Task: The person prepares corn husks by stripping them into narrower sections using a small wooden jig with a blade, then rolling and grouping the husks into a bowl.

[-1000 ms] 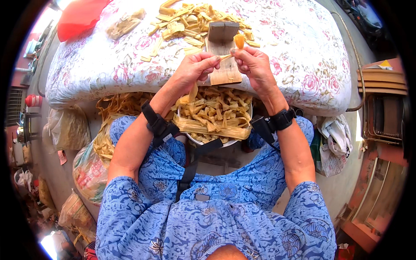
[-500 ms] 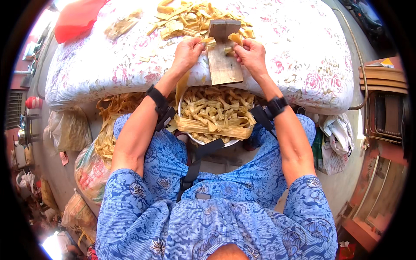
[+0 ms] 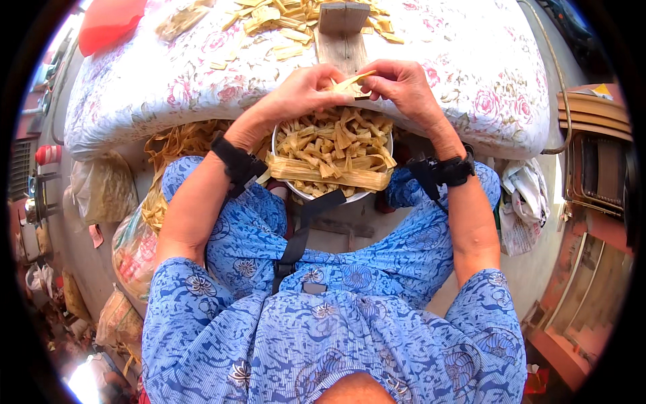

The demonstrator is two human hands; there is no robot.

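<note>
My left hand (image 3: 306, 93) and my right hand (image 3: 405, 87) meet over the front edge of the cloth-covered bed. Both pinch one pale yellow strip of dried corn husk (image 3: 350, 82), folded between the fingertips. Just behind them, a wooden board with an upright block (image 3: 343, 19) lies on the cloth, its near end partly covered by my hands. Around the block are loose cut husk strips (image 3: 266, 17). Below my hands, between my knees, a white basin (image 3: 391, 143) is heaped with small folded husk pieces (image 3: 343, 138). A long husk bundle (image 3: 330, 172) lies across it.
The bed wears a white floral cloth (image 3: 471, 74), with a red bag (image 3: 111, 27) at its far left. Long husks (image 3: 153, 210) hang beside my left leg, above a plastic bag (image 3: 129, 252). A metal rail (image 3: 564, 87) curves round the bed's right end.
My hands have come back from the board toward me and together; earlier they were apart, each pinching husk at the board. The view has shifted slightly.
</note>
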